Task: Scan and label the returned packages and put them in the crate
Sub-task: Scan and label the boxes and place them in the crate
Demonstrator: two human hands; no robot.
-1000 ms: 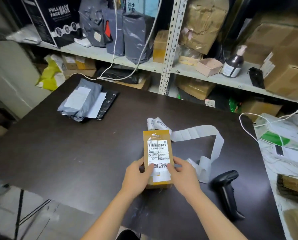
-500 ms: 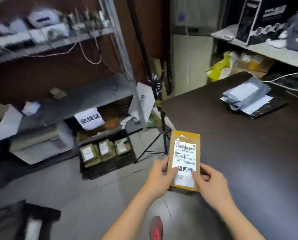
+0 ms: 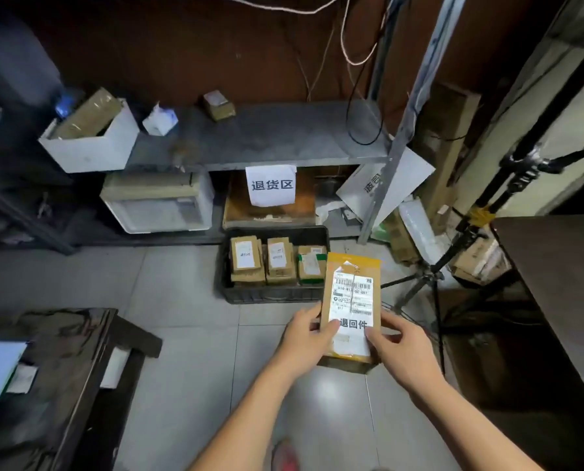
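A small brown cardboard package (image 3: 351, 266) with a white barcode label and a printed sticker is held above the tiled floor. My left hand (image 3: 304, 341) grips its left edge, thumb on the label. My right hand (image 3: 402, 351) grips its right edge, thumb on the sticker. Beyond it, a black plastic crate (image 3: 270, 295) sits on the floor under a grey shelf. The crate holds three labelled brown packages (image 3: 278, 261) side by side. The held package's top corner overlaps the crate's right end in this view.
A paper sign (image 3: 271, 185) hangs from the grey shelf (image 3: 283, 137) above the crate. A black tripod (image 3: 453, 253) stands right of the crate, beside the dark table (image 3: 562, 266). A dark bench (image 3: 56, 362) stands at lower left; a white box (image 3: 93, 144) sits on the shelf.
The view has swung left from the table to the floor shelf. Both hands carried the package off the table and toward the crate, which is now straight ahead.
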